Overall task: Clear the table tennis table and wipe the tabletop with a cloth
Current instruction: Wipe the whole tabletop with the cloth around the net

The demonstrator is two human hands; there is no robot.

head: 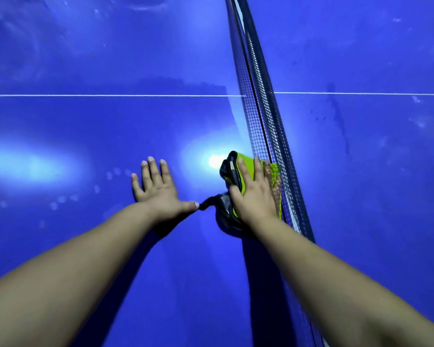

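A green cloth [246, 164] with dark grey edging lies bunched on the blue tabletop [85, 126], right against the foot of the net. My right hand [254, 191] lies flat on the cloth with straight fingers, its fingertips reaching the net mesh. My left hand [158, 189] is spread flat on the bare tabletop to the left of the cloth. Its thumb tip touches a dark corner of the cloth.
The black net [263, 116] runs from the top middle down to the bottom right and splits the table in two. A white centre line [110, 95] crosses both halves. Smears and marks show on the far half [341, 126]. Bright light glare sits on the near half.
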